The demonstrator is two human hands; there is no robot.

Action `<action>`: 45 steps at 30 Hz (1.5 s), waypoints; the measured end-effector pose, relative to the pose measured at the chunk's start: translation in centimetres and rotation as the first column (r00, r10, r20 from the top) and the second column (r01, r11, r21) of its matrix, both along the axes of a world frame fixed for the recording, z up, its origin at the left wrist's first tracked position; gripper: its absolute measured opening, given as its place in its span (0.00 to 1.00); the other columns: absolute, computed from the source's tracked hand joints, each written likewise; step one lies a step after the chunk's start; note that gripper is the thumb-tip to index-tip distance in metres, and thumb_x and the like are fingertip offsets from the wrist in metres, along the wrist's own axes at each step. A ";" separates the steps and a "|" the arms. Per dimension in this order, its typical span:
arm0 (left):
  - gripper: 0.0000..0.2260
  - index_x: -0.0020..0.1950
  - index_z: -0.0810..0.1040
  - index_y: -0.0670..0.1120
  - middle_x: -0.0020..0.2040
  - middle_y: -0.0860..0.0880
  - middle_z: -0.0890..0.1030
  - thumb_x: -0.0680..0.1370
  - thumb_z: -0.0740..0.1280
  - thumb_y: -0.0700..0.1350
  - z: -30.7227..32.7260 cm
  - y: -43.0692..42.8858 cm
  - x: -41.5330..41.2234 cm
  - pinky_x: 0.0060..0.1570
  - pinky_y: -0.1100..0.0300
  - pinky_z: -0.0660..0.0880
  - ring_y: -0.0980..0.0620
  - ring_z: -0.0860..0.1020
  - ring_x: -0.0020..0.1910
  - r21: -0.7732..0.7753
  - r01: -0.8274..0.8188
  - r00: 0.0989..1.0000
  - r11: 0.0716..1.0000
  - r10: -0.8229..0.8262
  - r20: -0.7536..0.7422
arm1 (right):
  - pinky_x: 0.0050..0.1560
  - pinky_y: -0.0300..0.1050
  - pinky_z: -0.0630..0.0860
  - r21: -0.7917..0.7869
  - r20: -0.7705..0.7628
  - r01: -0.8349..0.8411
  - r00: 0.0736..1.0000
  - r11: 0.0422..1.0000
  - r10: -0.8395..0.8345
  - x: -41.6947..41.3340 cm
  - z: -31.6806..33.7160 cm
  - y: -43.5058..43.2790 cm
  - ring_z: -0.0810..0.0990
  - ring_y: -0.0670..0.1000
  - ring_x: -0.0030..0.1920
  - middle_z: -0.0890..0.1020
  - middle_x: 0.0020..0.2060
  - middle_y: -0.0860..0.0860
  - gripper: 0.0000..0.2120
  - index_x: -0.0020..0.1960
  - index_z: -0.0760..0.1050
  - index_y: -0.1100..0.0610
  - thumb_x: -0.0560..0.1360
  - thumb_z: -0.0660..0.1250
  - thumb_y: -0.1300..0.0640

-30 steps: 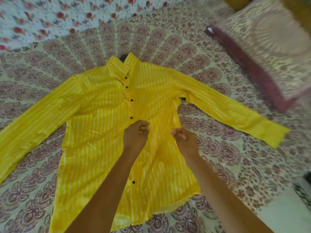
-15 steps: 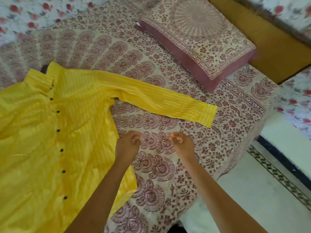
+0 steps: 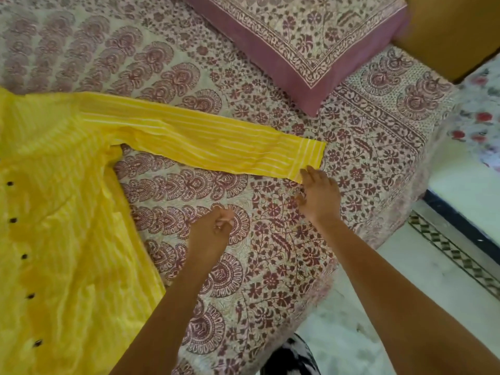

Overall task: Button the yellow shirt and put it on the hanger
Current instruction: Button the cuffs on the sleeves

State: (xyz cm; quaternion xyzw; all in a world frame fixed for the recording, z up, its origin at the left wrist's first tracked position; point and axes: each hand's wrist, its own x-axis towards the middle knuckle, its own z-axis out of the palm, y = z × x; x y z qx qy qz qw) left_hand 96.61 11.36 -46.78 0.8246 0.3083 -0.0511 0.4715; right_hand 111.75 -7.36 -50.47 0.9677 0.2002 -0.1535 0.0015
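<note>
Head view shows the right hand (image 3: 320,197) spread open and holding nothing, fingertips just touching the near corner of the sleeve cuff (image 3: 308,158), probably reaching to straighten or button it. The left hand (image 3: 213,234) is curled loosely over the printed bedspread (image 3: 270,266), apart from the cloth; whether it pinches anything I cannot tell. To the left, the yellow shirt (image 3: 67,239) lies flat with its dark buttons (image 3: 12,220) in a fastened-looking row, sleeve stretched rightward towards the pillow (image 3: 311,36) at the far side; no hanger shows.
</note>
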 end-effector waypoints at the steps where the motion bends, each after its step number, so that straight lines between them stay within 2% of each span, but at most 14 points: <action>1: 0.08 0.54 0.80 0.45 0.49 0.54 0.79 0.77 0.65 0.38 -0.6 -0.1 0.1 0.42 0.78 0.68 0.59 0.75 0.45 -0.014 -0.004 1.000 1.000 0.004 -0.007 | 0.74 0.52 0.53 -0.013 -0.012 -0.007 1.000 1.000 0.007 0.4 -0.6 -0.1 0.56 0.54 0.75 0.56 0.75 0.52 0.30 0.75 0.52 0.56 0.78 0.57 0.47; 6: 0.08 0.52 0.80 0.44 0.47 0.54 0.78 0.77 0.64 0.37 -3.5 -1.1 1.2 0.43 0.77 0.67 0.61 0.75 0.44 -0.054 0.020 1.000 0.998 -0.021 -0.022 | 0.70 0.54 0.60 0.078 0.110 0.037 0.993 0.996 -0.045 1.6 -3.0 0.5 0.65 0.57 0.70 0.66 0.71 0.53 0.26 0.71 0.62 0.57 0.77 0.58 0.46; 10: 0.09 0.53 0.80 0.44 0.47 0.55 0.78 0.77 0.64 0.36 -4.9 -2.0 2.2 0.45 0.78 0.69 0.61 0.75 0.44 -0.089 0.018 0.999 0.996 -0.022 -0.049 | 0.53 0.53 0.75 0.013 0.296 -0.030 0.955 0.999 0.025 3.1 -3.8 1.2 0.80 0.59 0.46 0.81 0.45 0.58 0.07 0.47 0.78 0.61 0.69 0.70 0.62; 12: 0.09 0.53 0.80 0.44 0.48 0.55 0.78 0.77 0.64 0.36 -5.2 -2.4 2.1 0.48 0.70 0.71 0.59 0.76 0.46 -0.130 0.017 0.998 0.991 -0.025 -0.058 | 0.53 0.53 0.75 -0.050 0.314 -0.067 0.946 0.997 0.079 3.6 -4.1 1.0 0.79 0.59 0.46 0.82 0.42 0.58 0.06 0.44 0.79 0.62 0.68 0.71 0.62; 15: 0.09 0.53 0.79 0.45 0.47 0.55 0.78 0.77 0.63 0.36 -5.0 -2.3 2.4 0.44 0.73 0.68 0.65 0.75 0.44 -0.167 0.026 0.998 0.986 -0.035 -0.049 | 0.56 0.50 0.72 0.288 0.146 0.024 0.987 0.957 -0.069 3.5 -3.5 1.2 0.77 0.59 0.50 0.80 0.47 0.60 0.12 0.52 0.76 0.64 0.75 0.60 0.58; 17: 0.09 0.54 0.79 0.46 0.48 0.56 0.78 0.77 0.64 0.38 -4.5 -2.2 2.8 0.45 0.72 0.69 0.63 0.75 0.45 -0.195 0.016 0.998 0.981 -0.026 -0.050 | 0.36 0.43 0.70 0.610 -0.147 0.255 0.967 0.750 -0.209 2.6 -2.2 1.8 0.74 0.53 0.33 0.76 0.35 0.56 0.11 0.49 0.73 0.62 0.76 0.55 0.57; 19: 0.09 0.56 0.78 0.47 0.50 0.56 0.78 0.77 0.64 0.39 -4.1 -2.5 3.3 0.46 0.70 0.70 0.60 0.75 0.47 -0.200 0.007 0.999 0.980 -0.016 -0.044 | 0.34 0.42 0.66 0.723 -0.476 0.539 0.842 0.432 -0.253 1.3 -0.5 2.8 0.69 0.47 0.31 0.70 0.33 0.48 0.05 0.44 0.67 0.55 0.77 0.55 0.55; 22: 0.12 0.60 0.75 0.50 0.49 0.56 0.77 0.78 0.64 0.43 -3.1 -3.0 4.0 0.47 0.65 0.73 0.62 0.74 0.44 -0.256 -0.085 0.996 0.963 0.077 -0.040 | 0.44 0.44 0.74 0.504 -0.849 0.860 0.509 0.074 -0.141 -1.0 1.6 4.1 0.76 0.48 0.41 0.76 0.41 0.50 0.06 0.49 0.69 0.56 0.79 0.54 0.56; 27: 0.18 0.68 0.66 0.52 0.63 0.49 0.75 0.80 0.55 0.56 -2.7 -2.8 3.9 0.52 0.54 0.76 0.50 0.77 0.57 -0.637 -0.268 0.959 0.723 0.265 -0.102 | 0.49 0.53 0.79 0.232 -0.941 0.963 0.258 -0.139 0.219 -4.6 2.4 4.5 0.80 0.53 0.44 0.82 0.40 0.53 0.12 0.46 0.71 0.59 0.78 0.50 0.56; 29: 0.20 0.69 0.65 0.52 0.65 0.48 0.74 0.80 0.55 0.58 -2.9 -2.6 3.7 0.52 0.52 0.76 0.49 0.75 0.59 -0.720 -0.294 0.952 0.629 0.260 -0.161 | 0.43 0.46 0.79 0.185 -0.936 0.969 0.225 -0.164 0.272 -5.2 2.3 4.2 0.81 0.50 0.40 0.82 0.35 0.50 0.14 0.43 0.72 0.58 0.78 0.49 0.55; 32: 0.21 0.69 0.64 0.51 0.65 0.44 0.74 0.77 0.64 0.45 -3.3 -2.4 3.7 0.42 0.53 0.79 0.46 0.77 0.55 -0.803 -0.348 0.930 0.484 0.288 -0.229 | 0.39 0.43 0.79 0.209 -0.959 0.966 0.233 -0.153 0.164 -5.3 1.8 3.9 0.82 0.48 0.37 0.83 0.34 0.49 0.15 0.43 0.73 0.57 0.79 0.49 0.54; 37: 0.21 0.63 0.66 0.45 0.50 0.49 0.76 0.73 0.66 0.31 -4.1 -2.1 3.1 0.39 0.56 0.76 0.46 0.77 0.51 -0.634 -0.424 0.893 0.647 0.415 -0.175 | 0.41 0.40 0.79 0.379 -0.894 0.925 0.377 0.042 -0.244 -5.2 0.4 3.1 0.81 0.46 0.45 0.81 0.45 0.47 0.07 0.51 0.73 0.50 0.76 0.63 0.48; 42: 0.17 0.58 0.71 0.41 0.43 0.49 0.79 0.71 0.70 0.34 -4.7 -3.8 1.8 0.39 0.60 0.77 0.52 0.80 0.43 -0.484 -0.479 0.872 0.732 0.457 -0.172 | 0.49 0.60 0.80 0.561 -0.704 0.793 0.608 0.239 -0.367 -7.1 -1.7 2.0 0.82 0.58 0.47 0.82 0.45 0.58 0.12 0.51 0.75 0.64 0.71 0.70 0.60; 45: 0.09 0.51 0.75 0.41 0.40 0.51 0.80 0.72 0.70 0.35 -4.6 -4.5 1.3 0.33 0.65 0.76 0.60 0.80 0.34 -0.493 -0.520 0.839 0.697 0.525 -0.143 | 0.45 0.49 0.79 0.622 -0.620 0.741 0.663 0.253 -0.420 -8.1 -2.1 2.1 0.82 0.56 0.44 0.82 0.43 0.58 0.11 0.48 0.76 0.62 0.69 0.70 0.57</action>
